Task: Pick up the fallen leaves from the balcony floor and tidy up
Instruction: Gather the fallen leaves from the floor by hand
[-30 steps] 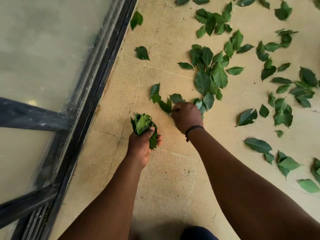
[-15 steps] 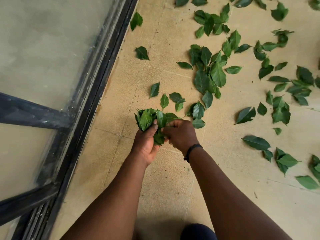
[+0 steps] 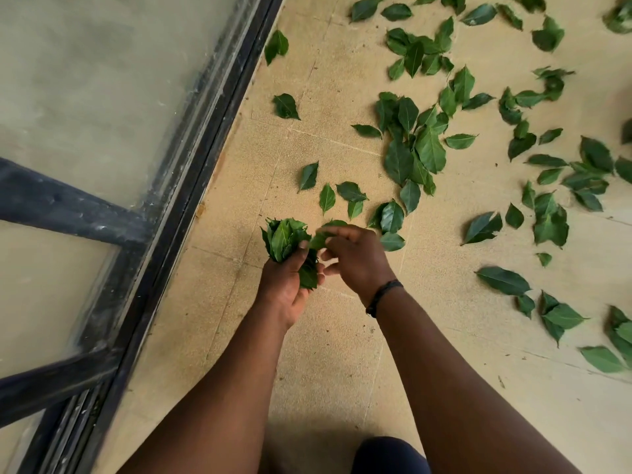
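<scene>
My left hand [image 3: 285, 289] grips a thick bundle of green leaves [image 3: 283, 238], held upright above the tan balcony floor [image 3: 325, 354]. Just to its right is my right hand [image 3: 359, 261], blurred, its fingers loosely spread. Its fingertips lie by a leaf [image 3: 318, 240] at the bundle's edge, under my left thumb. Loose leaves [image 3: 327, 198] lie on the floor just beyond both hands, and a dense cluster of leaves [image 3: 429, 148] lies farther out.
A black window frame [image 3: 191, 186] with dusty glass runs diagonally along the left. Several scattered leaves [image 3: 550, 227] cover the floor to the right and far side. My dark-clothed knee [image 3: 390, 456] shows at the bottom edge.
My right hand picked leaves off the floor, brought them to the bundle in my left hand, and now its fingers have loosened beside it. The bundle has grown.
</scene>
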